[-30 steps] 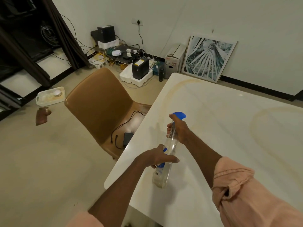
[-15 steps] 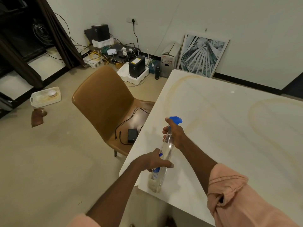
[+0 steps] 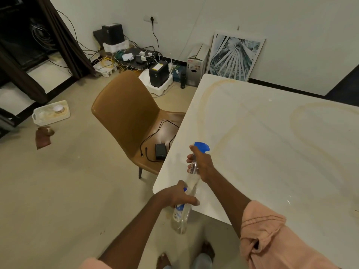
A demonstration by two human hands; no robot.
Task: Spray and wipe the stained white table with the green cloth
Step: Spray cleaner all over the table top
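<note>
The clear plastic spray bottle with the blue trigger head is up off the bench in both of my hands, over the near left corner of the stained white bench, its base hanging out past the edge above the floor. Its long axis runs from the base near me up and away to the blue nozzle, which points out over the bench top toward the brownish ring-shaped stains that loop across the glossy, faintly veined white surface. My right hand has its grip curled round the neck just under the trigger head; my left hand has its grip wrapped round the lower body beside the blue label. I judge the right hand to be the one that will work the trigger, since it sits nearest the nozzle and the stains lie ahead and to the right of it. The bottle looks smooth and light, with little liquid showing. I cannot find the green cloth in view. Left of the bench stands a tan leather-look chair with a black power adapter and its cable on the seat.
</note>
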